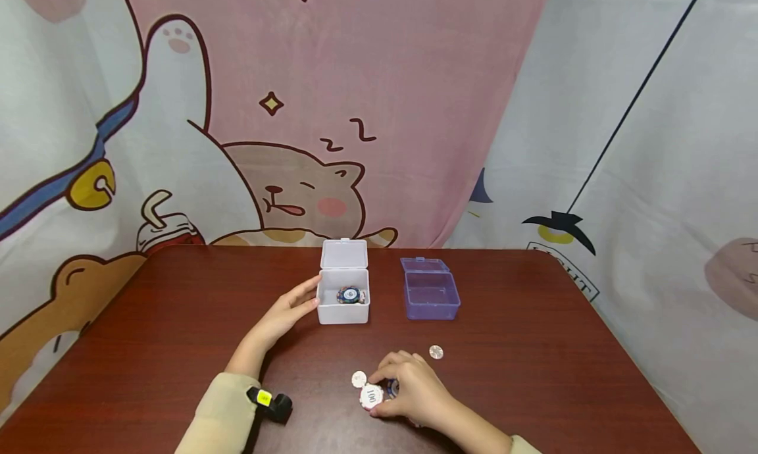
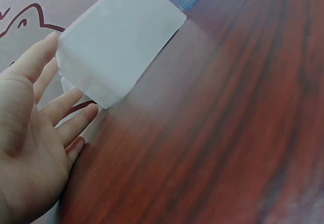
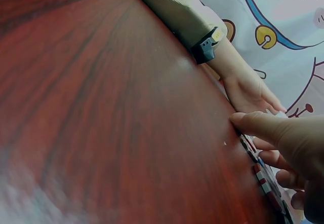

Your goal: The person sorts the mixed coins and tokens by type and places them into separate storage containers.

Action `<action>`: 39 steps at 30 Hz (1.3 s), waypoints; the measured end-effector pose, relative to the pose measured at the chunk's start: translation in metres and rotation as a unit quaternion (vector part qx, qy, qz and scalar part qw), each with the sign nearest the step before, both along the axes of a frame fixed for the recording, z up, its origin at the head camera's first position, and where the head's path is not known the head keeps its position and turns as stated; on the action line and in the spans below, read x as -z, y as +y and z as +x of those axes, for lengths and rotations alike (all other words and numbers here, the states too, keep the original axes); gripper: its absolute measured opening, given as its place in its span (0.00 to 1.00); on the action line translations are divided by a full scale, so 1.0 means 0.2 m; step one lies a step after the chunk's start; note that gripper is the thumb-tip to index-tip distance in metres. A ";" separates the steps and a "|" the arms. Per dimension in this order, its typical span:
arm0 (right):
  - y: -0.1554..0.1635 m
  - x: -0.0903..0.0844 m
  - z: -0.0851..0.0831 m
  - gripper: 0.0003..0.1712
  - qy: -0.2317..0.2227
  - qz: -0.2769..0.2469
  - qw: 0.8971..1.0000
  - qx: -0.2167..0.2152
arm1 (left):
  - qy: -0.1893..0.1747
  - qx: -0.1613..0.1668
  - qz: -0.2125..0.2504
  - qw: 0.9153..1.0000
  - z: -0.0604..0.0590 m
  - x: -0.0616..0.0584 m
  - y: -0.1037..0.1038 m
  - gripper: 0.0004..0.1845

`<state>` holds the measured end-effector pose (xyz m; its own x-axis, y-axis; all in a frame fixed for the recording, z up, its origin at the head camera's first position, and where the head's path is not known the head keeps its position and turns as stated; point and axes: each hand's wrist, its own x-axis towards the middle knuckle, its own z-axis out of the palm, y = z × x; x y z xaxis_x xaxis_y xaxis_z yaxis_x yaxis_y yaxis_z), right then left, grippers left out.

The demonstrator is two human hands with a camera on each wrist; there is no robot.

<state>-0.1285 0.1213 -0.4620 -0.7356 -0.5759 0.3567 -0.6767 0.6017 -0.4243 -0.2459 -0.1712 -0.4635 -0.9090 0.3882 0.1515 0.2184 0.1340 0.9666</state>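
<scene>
Head view: left hand (image 1: 288,312), fingers straight, touches the white box (image 1: 343,304); nearer than the box, right hand (image 1: 411,391) pinches the 100 chip (image 1: 371,396) on the desk (image 1: 177,322).

Dark red-brown wooden table (image 1: 533,349) is filling the lower half of the head view, grain running lengthwise, top glossy and picking up soft reflections. Cartoon cloth backdrop (image 1: 367,79) is hanging right behind it: pink middle panel with a sleeping cat (image 1: 296,191), "z" marks and small yellow diamonds. On the left side a white shape with a paw print, a blue collar and a yellow bell (image 1: 89,184) is showing, brown bear (image 1: 65,296) sitting at the bottom left. Pale grey sheet (image 1: 651,145) is covering the right side, thin dark diagonal line crossing it, black witch hat print (image 1: 559,225) near the table edge. Light is even and diffuse, shadows staying faint.
</scene>
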 end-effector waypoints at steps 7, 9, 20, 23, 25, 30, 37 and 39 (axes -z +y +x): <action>0.00 0.01 -0.01 0.20 0.026 -0.009 1.000 -0.012 | 0.003 0.002 -0.002 1.000 0.00 0.00 0.00 0.29; -0.01 0.01 -0.02 0.19 0.038 -0.011 0.999 -0.016 | 0.004 0.003 -0.001 1.000 0.00 0.00 0.00 0.29; -0.01 0.03 -0.02 0.20 0.076 -0.014 0.997 -0.012 | -0.006 -0.005 -0.011 1.000 0.00 0.00 0.00 0.30; -0.01 0.02 -0.03 0.20 0.080 -0.018 0.997 -0.010 | 0.000 -0.005 -0.008 1.000 0.00 0.00 0.00 0.30; -0.01 0.01 -0.03 0.19 0.081 -0.023 0.996 -0.010 | 0.001 -0.005 -0.005 1.000 0.00 0.00 0.00 0.29; -0.02 0.00 -0.06 0.19 0.073 -0.036 0.997 -0.003 | -0.001 -0.004 -0.007 1.000 0.00 0.00 0.00 0.29; -0.02 -0.03 -0.11 0.19 0.047 -0.051 0.997 0.024 | -0.011 -0.009 -0.013 1.000 0.00 0.00 -0.01 0.29; -0.02 -0.04 -0.12 0.19 0.043 -0.058 0.997 0.030 | -0.012 -0.009 -0.013 1.000 0.00 0.00 -0.01 0.29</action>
